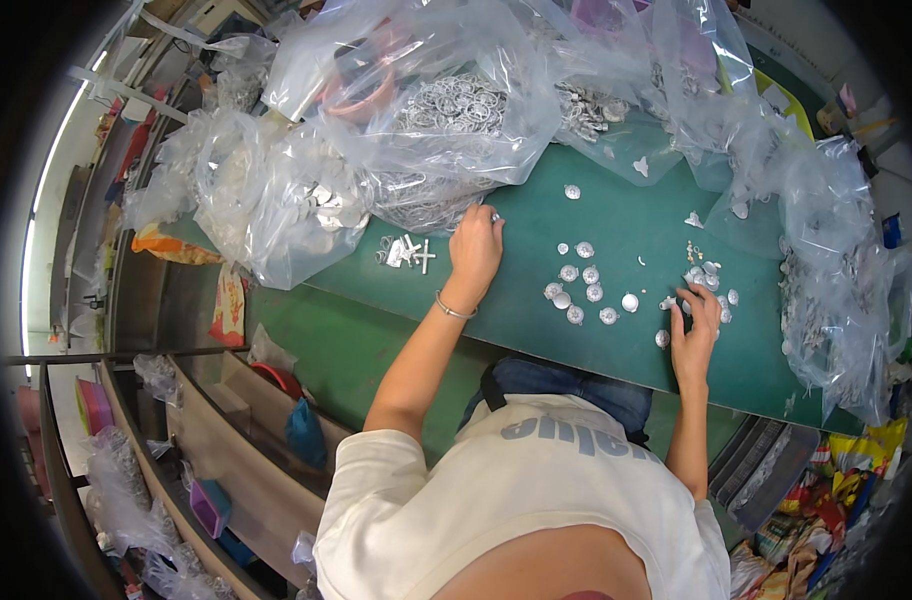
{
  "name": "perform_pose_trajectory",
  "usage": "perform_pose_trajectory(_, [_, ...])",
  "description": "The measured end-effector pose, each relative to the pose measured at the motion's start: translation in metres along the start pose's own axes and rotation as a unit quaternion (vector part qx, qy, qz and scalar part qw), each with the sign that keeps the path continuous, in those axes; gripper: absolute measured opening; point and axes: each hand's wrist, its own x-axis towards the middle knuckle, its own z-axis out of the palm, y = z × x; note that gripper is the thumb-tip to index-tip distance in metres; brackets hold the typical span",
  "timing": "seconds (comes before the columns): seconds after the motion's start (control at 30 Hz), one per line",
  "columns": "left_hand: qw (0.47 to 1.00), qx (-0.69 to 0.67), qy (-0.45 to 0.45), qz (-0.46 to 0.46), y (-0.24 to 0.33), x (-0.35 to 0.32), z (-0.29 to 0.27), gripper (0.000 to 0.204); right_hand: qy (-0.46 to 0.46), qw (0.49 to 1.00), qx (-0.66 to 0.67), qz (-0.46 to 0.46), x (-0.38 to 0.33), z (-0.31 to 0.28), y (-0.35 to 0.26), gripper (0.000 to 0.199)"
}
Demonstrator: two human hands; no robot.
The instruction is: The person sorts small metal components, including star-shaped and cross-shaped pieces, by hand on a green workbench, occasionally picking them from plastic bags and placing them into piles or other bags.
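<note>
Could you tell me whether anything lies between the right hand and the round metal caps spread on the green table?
Nothing visible does. The right hand already rests at one cluster of caps, and bare table separates it from the other caps.

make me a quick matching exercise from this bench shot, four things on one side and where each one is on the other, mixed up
Things:
1. left hand
2. right hand
3. round silver discs
4. small silver cross-shaped parts

Places:
A. loose on the green table between the two hands
B. at the mouth of the clear plastic bag of metal rings
C. just left of the left hand, by the bag's edge
D. on a small pile of parts at the table's right side

Pairs: 1-B, 2-D, 3-A, 4-C
</note>
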Motion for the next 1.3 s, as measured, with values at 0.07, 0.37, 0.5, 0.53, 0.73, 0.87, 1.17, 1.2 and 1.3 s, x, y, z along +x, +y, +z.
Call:
perform_pose_trajectory(0.07, [0.995, -0.092, 0.017, -0.023, 0.000, -0.007, -0.011, 0.019, 0.006, 1.000, -0.001, 0.015, -0.005, -0.002, 0.005, 0.021])
perform_pose_trajectory(0.37, [0.976, -0.071, 0.153, -0.139, -0.066, -0.051, -0.069, 0.020, 0.014, 0.999, 0.026, 0.038, -0.006, -0.007, 0.017, 0.020])
perform_pose_trajectory(0.5, [0.974, 0.022, 0.198, -0.112, -0.081, -0.051, -0.069, 0.025, 0.025, 0.999, 0.033, 0.012, -0.005, -0.003, 0.013, 0.019])
perform_pose_trajectory(0.53, [0.971, 0.032, 0.216, -0.097, -0.079, -0.051, -0.067, 0.026, 0.031, 0.999, 0.034, 0.006, -0.006, -0.003, 0.013, 0.018])
perform_pose_trajectory(0.73, [0.968, 0.007, 0.215, -0.131, -0.084, -0.052, -0.065, 0.035, 0.054, 0.997, 0.041, 0.036, -0.010, -0.012, 0.020, 0.015])
perform_pose_trajectory(0.87, [0.983, 0.013, 0.101, -0.153, -0.093, -0.048, -0.061, 0.055, 0.063, 0.997, 0.028, 0.027, -0.009, -0.015, 0.030, 0.014])
perform_pose_trajectory(1.17, [0.982, 0.035, 0.173, -0.072, -0.043, -0.046, -0.059, 0.033, 0.074, 0.995, 0.048, 0.048, -0.014, -0.019, 0.037, 0.013])
perform_pose_trajectory(1.2, [0.982, 0.013, 0.180, -0.048, -0.035, -0.047, -0.057, 0.026, 0.077, 0.995, 0.047, 0.051, -0.014, -0.020, 0.039, 0.013])
perform_pose_trajectory(1.3, [0.993, -0.083, 0.061, 0.054, -0.007, -0.035, -0.028, 0.023, 0.077, 0.994, 0.050, 0.058, -0.014, -0.022, 0.045, 0.014])
